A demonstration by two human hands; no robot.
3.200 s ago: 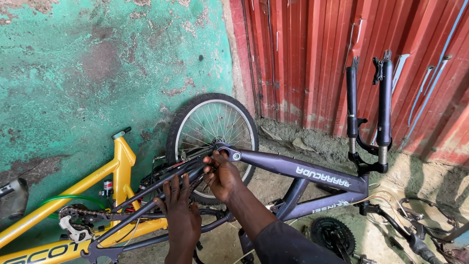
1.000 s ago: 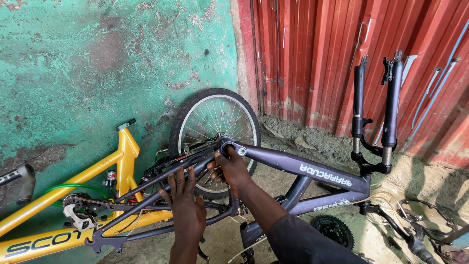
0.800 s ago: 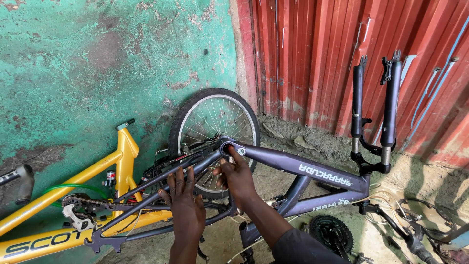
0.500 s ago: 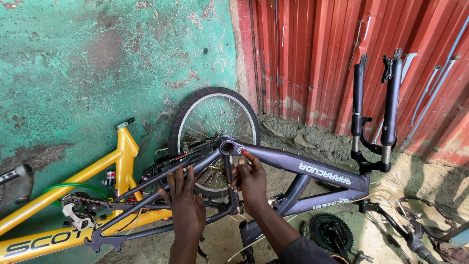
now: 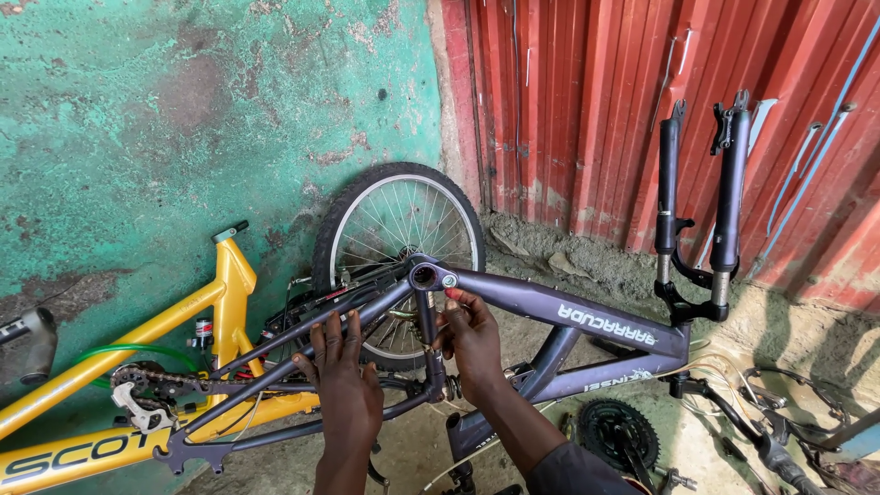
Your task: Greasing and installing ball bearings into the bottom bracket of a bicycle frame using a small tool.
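An upturned purple frame lies across the middle, a yellow frame left of it and a spoked wheel behind it. On that purple frame the left hand rests spread on a stay, and the right hand closes around the seat tube, just below the open shell.

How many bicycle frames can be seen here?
2: a dark purple frame upside down under both hands, and a yellow frame behind it at the left, against the green wall.
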